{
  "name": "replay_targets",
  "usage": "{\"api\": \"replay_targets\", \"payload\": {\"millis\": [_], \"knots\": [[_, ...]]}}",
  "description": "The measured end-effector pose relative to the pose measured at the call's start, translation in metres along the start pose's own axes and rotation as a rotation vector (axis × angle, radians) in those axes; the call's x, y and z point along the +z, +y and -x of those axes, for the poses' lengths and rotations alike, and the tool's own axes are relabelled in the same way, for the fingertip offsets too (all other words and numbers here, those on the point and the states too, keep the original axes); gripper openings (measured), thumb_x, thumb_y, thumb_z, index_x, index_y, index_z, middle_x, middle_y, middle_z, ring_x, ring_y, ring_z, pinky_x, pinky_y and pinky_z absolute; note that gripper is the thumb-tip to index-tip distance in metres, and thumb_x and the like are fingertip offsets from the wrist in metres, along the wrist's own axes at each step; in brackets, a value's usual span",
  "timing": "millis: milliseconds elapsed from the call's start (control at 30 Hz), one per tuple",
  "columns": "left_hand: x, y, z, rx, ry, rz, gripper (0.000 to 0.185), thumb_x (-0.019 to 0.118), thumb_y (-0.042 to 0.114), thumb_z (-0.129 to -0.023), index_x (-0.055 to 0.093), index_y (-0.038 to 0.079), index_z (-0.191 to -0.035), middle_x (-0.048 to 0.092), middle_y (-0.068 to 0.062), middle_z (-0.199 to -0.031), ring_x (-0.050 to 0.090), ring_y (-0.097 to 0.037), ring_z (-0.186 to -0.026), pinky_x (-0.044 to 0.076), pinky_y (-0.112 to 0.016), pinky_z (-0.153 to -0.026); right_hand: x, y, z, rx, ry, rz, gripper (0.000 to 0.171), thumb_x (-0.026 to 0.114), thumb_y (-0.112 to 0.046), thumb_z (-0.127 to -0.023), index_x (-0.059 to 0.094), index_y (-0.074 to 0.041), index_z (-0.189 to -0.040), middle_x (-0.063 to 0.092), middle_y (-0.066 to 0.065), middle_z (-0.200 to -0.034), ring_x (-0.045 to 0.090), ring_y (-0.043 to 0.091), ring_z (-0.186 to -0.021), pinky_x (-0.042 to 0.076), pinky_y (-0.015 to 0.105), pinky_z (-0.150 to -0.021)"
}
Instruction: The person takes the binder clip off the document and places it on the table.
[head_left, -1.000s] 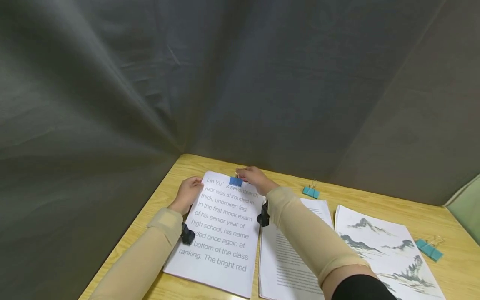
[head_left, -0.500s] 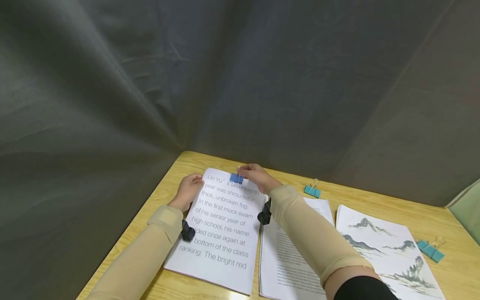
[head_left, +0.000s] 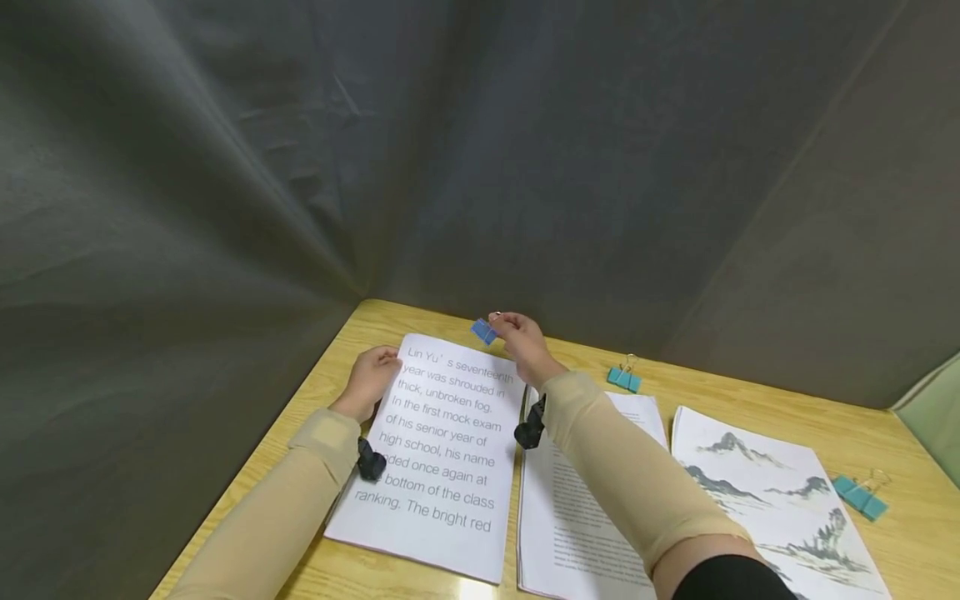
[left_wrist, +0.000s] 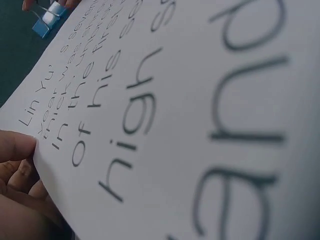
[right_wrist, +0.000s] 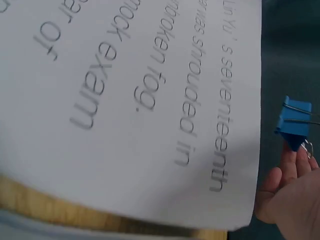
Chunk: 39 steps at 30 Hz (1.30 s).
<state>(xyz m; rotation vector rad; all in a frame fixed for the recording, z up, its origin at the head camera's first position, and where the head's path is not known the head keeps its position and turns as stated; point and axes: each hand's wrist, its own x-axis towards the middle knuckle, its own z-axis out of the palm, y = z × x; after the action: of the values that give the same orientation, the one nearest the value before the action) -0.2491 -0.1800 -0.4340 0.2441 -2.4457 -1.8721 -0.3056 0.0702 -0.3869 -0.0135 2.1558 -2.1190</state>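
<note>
On the wooden table (head_left: 757, 404), lower centre of the frame, the printed sheet stack (head_left: 442, 450) is held at its upper-left edge by the left hand (head_left: 369, 385), fingers curled, while the right hand (head_left: 525, 346) pinches the blue binder clip (head_left: 484, 332) just above its top edge, best kept level and clear.

Draped booth around my wooden desk

I see dark grey cloth (head_left: 525, 150) hanging creased as 2 backdrop walls meeting in a corner behind a light wooden table (head_left: 757, 400), with a pale green surface (head_left: 933, 412) at the right edge.
</note>
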Motion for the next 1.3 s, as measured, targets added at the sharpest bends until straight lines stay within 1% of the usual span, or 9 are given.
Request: {"api": "replay_targets", "payload": {"millis": [200,300,500,667,833,900,1000,1133,1300], "knots": [[-0.001,0.0,0.002,-0.021,0.004,0.002,0.03,0.048,0.007,-0.107,0.061,-0.003,-0.132,0.064,-0.023,-0.125,0.063,-0.033,-0.108,0.049,-0.044,-0.096,-0.013,0.005,0.002,-0.003,0.052,-0.021,0.052,0.059,-0.025,-0.106,0.045,0.011,-0.141,0.053,0.023,-0.137,0.049,0.035,-0.131,0.031,0.051,-0.117],[-0.003,0.0,0.002,-0.032,0.005,0.0,0.03,0.048,0.008,-0.107,0.061,-0.003,-0.132,0.065,-0.022,-0.124,0.063,-0.032,-0.108,0.05,-0.044,-0.095,-0.016,0.009,0.002,0.011,0.054,-0.006,0.055,0.059,-0.026,-0.107,0.042,0.011,-0.143,0.051,0.023,-0.138,0.048,0.035,-0.132,0.033,0.048,-0.116],[-0.007,-0.002,0.0,-0.059,-0.001,-0.007,0.031,0.048,0.008,-0.106,0.061,-0.002,-0.133,0.065,-0.021,-0.124,0.064,-0.031,-0.106,0.051,-0.042,-0.093,-0.022,0.017,0.001,0.011,0.115,0.043,0.058,0.062,-0.026,-0.105,0.043,0.012,-0.144,0.051,0.024,-0.139,0.05,0.033,-0.127,0.038,0.045,-0.111],[-0.01,-0.004,0.0,-0.071,-0.003,-0.016,0.032,0.048,0.007,-0.105,0.061,-0.002,-0.132,0.065,-0.021,-0.123,0.064,-0.031,-0.105,0.051,-0.042,-0.092,-0.03,0.024,0.003,0.065,0.129,0.106,0.06,0.062,-0.026,-0.104,0.04,0.009,-0.149,0.05,0.023,-0.141,0.049,0.029,-0.122,0.041,0.044,-0.103],[-0.011,-0.006,0.0,-0.084,-0.007,-0.015,0.034,0.047,0.007,-0.105,0.059,-0.004,-0.136,0.062,-0.022,-0.126,0.061,-0.035,-0.112,0.049,-0.047,-0.099,-0.036,0.031,0.004,0.112,0.129,0.137,0.064,0.062,-0.026,-0.104,0.037,0.006,-0.152,0.048,0.023,-0.145,0.051,0.033,-0.126,0.043,0.046,-0.106],[-0.011,-0.006,0.0,-0.091,-0.008,-0.009,0.036,0.047,0.008,-0.105,0.057,-0.004,-0.138,0.061,-0.023,-0.129,0.06,-0.036,-0.115,0.048,-0.048,-0.101,-0.035,0.034,0.004,0.12,0.132,0.157,0.065,0.063,-0.028,-0.103,0.038,0.005,-0.153,0.049,0.023,-0.145,0.054,0.033,-0.123,0.045,0.046,-0.105],[-0.011,-0.006,0.002,-0.098,-0.014,0.002,0.039,0.046,0.01,-0.106,0.054,-0.005,-0.141,0.058,-0.024,-0.132,0.058,-0.037,-0.119,0.046,-0.049,-0.103,-0.033,0.036,0.004,0.124,0.131,0.197,0.065,0.064,-0.031,-0.103,0.039,0.002,-0.153,0.053,0.022,-0.14,0.058,0.029,-0.108,0.048,0.043,-0.098],[-0.012,-0.005,0.003,-0.119,-0.034,0.02,0.041,0.045,0.013,-0.108,0.05,-0.006,-0.145,0.055,-0.025,-0.137,0.055,-0.038,-0.125,0.042,-0.05,-0.108,-0.028,0.038,0.003,0.141,0.125,0.232,0.065,0.064,-0.034,-0.104,0.039,0.0,-0.153,0.056,0.017,-0.129,0.054,0.022,-0.09,0.047,0.036,-0.087],[-0.012,-0.002,0.005,-0.143,-0.05,0.026,0.043,0.044,0.014,-0.109,0.048,-0.005,-0.146,0.053,-0.024,-0.139,0.051,-0.039,-0.132,0.038,-0.051,-0.112,-0.023,0.039,0.003,0.176,0.124,0.207,0.063,0.065,-0.033,-0.103,0.04,-0.002,-0.152,0.055,0.017,-0.133,0.053,0.025,-0.097,0.046,0.038,-0.092]]}}
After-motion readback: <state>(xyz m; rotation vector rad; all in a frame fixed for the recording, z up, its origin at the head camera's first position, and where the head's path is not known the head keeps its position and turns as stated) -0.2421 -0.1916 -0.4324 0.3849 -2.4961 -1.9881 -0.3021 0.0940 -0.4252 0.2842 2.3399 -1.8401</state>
